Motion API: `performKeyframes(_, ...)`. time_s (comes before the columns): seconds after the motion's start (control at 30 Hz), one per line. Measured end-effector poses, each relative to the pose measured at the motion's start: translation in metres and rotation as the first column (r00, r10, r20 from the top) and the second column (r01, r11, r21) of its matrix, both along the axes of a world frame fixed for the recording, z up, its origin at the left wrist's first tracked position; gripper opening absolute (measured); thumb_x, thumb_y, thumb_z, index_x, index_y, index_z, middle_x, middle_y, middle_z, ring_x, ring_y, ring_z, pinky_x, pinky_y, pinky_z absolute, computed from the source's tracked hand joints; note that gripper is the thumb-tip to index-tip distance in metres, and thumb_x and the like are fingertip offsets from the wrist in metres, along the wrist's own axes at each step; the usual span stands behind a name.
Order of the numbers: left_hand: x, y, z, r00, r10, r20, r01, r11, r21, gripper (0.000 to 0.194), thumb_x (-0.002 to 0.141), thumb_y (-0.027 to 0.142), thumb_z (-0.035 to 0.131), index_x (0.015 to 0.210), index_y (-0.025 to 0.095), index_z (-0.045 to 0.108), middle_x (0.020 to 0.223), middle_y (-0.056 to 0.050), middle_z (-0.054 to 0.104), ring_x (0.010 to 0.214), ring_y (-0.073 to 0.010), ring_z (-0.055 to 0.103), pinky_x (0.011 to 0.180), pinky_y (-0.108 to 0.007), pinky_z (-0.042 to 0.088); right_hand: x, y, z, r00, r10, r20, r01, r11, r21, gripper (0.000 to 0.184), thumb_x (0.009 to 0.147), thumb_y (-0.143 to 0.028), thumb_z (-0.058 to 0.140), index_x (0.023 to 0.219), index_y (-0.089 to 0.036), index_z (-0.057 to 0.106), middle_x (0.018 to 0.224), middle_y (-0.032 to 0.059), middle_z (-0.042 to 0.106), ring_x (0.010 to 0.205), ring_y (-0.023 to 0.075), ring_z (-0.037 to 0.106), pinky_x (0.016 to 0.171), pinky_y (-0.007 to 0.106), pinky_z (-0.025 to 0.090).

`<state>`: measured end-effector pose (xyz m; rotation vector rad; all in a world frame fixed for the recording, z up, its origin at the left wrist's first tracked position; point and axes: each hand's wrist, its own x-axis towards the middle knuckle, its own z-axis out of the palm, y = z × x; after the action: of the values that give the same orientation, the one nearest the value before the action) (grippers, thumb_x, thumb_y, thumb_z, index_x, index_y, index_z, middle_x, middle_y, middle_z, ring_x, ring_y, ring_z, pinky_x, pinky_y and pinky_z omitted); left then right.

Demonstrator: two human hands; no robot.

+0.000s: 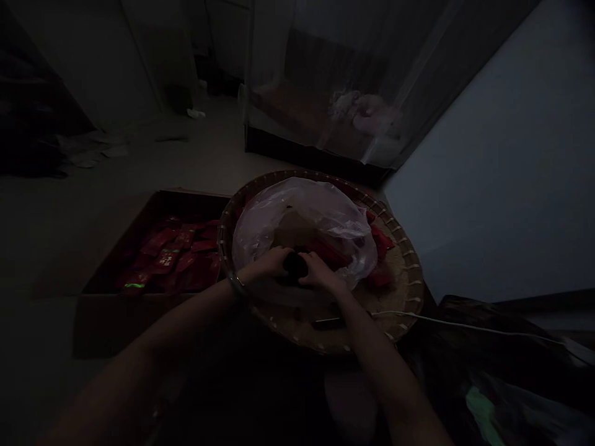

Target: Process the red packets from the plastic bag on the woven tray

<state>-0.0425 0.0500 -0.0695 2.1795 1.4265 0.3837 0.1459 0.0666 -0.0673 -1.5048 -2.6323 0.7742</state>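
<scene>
In the dim head view, my left hand (273,262) and my right hand (318,272) meet over the near side of a clear plastic bag (302,192). Their fingers curl from both sides round a small black lump (295,266); its kind is too dark to make out. The bag lies wide open in a round woven bamboo tray (411,266), with something brown (297,226) and red packets (330,249) inside it. More red packets (382,241) lie on the tray right of the bag. A dark flat device (328,323) rests by my right forearm.
A cardboard box (153,303) full of red packets (167,257) stands left of the tray. A white cable (465,326) runs from the tray to the right. Behind is a bed under a net (320,80); a pale wall (506,155) rises at right.
</scene>
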Motion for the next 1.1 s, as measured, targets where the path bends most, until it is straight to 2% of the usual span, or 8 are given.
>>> performKeyframes(0.27, 0.003, 0.005, 0.012, 0.87, 0.097, 0.483, 0.014, 0.975, -0.221, 0.048, 0.073, 0.031, 0.059, 0.118, 0.013, 0.053, 0.112, -0.008, 0.063, 0.097, -0.0203, 0.061, 0.082, -0.029, 0.049, 0.013, 0.008, 0.01, 0.902, -0.184, -0.391, 0.111, 0.973, -0.202, 0.049, 0.071, -0.016, 0.061, 0.118, -0.018, 0.05, 0.113, 0.0062, 0.06, 0.101, 0.0174, 0.058, 0.09, 0.031, 0.043)
performKeyframes(0.37, 0.001, 0.003, 0.011, 0.911, 0.124, 0.393, -0.044, 0.978, -0.205, 0.054, 0.075, 0.038, 0.059, 0.123, 0.014, 0.049, 0.116, -0.01, 0.059, 0.099, -0.0221, 0.06, 0.083, -0.032, 0.049, 0.023, 0.008, 0.017, 0.914, -0.172, -0.367, 0.097, 0.972, -0.214, 0.052, 0.072, -0.019, 0.062, 0.122, -0.017, 0.048, 0.118, 0.0085, 0.058, 0.106, 0.0188, 0.056, 0.092, 0.033, 0.043)
performKeyframes(0.47, -0.001, -0.007, 0.012, 0.99, 0.105, 0.089, -0.101, 0.994, -0.05, 0.074, 0.063, 0.041, 0.072, 0.128, 0.018, 0.044, 0.119, -0.012, 0.051, 0.103, -0.0279, 0.057, 0.086, -0.036, 0.047, 0.028, 0.002, 0.021, 0.978, -0.078, -0.196, 0.057, 0.993, -0.108, 0.072, 0.063, -0.018, 0.071, 0.13, -0.017, 0.043, 0.122, 0.0118, 0.054, 0.112, 0.0238, 0.053, 0.094, 0.036, 0.041)
performKeyframes(0.57, 0.001, -0.022, 0.017, 0.981, 0.077, -0.178, -0.078, 0.997, 0.003, 0.093, 0.058, 0.033, 0.076, 0.137, 0.019, 0.028, 0.121, -0.016, 0.044, 0.094, -0.029, 0.061, 0.078, -0.035, 0.049, 0.023, -0.01, 0.022, 0.998, -0.053, 0.028, 0.054, 0.998, -0.037, 0.104, 0.053, -0.017, 0.078, 0.142, -0.016, 0.024, 0.126, 0.0184, 0.044, 0.11, 0.0289, 0.054, 0.09, 0.038, 0.043)
performKeyframes(0.67, 0.008, -0.034, 0.021, 0.964, 0.004, -0.265, 0.0, 1.0, 0.016, 0.089, 0.068, 0.02, 0.066, 0.141, 0.018, 0.016, 0.121, -0.018, 0.043, 0.087, -0.0261, 0.064, 0.074, -0.033, 0.048, 0.009, -0.022, 0.02, 0.985, -0.029, 0.168, 0.029, 1.0, 0.0, 0.116, 0.052, -0.017, 0.079, 0.146, -0.021, 0.01, 0.128, 0.0202, 0.037, 0.104, 0.0302, 0.057, 0.085, 0.039, 0.044)
performKeyframes(0.83, 0.016, -0.03, 0.02, 0.982, 0.01, -0.19, -0.004, 1.0, 0.028, 0.073, 0.07, 0.016, 0.063, 0.134, 0.014, 0.029, 0.119, -0.018, 0.049, 0.092, -0.0272, 0.062, 0.078, -0.035, 0.047, -0.007, -0.026, 0.013, 0.995, -0.012, 0.098, 0.006, 0.998, 0.067, 0.088, 0.065, -0.025, 0.071, 0.141, -0.019, 0.027, 0.124, 0.017, 0.041, 0.098, 0.026, 0.059, 0.08, 0.036, 0.046)
performKeyframes(1.0, 0.008, -0.01, 0.014, 0.995, 0.025, 0.098, -0.023, 0.999, -0.028, 0.046, 0.068, 0.024, 0.064, 0.112, 0.018, 0.054, 0.106, -0.007, 0.063, 0.097, -0.0227, 0.061, 0.082, -0.03, 0.047, -0.001, -0.012, 0.015, 0.983, -0.059, -0.173, 0.067, 0.997, 0.042, 0.053, 0.068, -0.021, 0.067, 0.118, -0.019, 0.052, 0.11, 0.0075, 0.058, 0.102, 0.0208, 0.056, 0.087, 0.032, 0.043)
performKeyframes(1.1, 0.002, -0.009, 0.013, 0.984, 0.038, 0.175, -0.032, 0.999, -0.035, 0.05, 0.069, 0.034, 0.064, 0.116, 0.02, 0.053, 0.108, -0.005, 0.062, 0.098, -0.0221, 0.061, 0.082, -0.028, 0.047, 0.01, -0.009, 0.02, 0.969, -0.065, -0.239, 0.061, 0.998, -0.024, 0.057, 0.067, -0.024, 0.069, 0.121, -0.021, 0.049, 0.11, 0.0062, 0.06, 0.102, 0.0206, 0.057, 0.087, 0.032, 0.043)
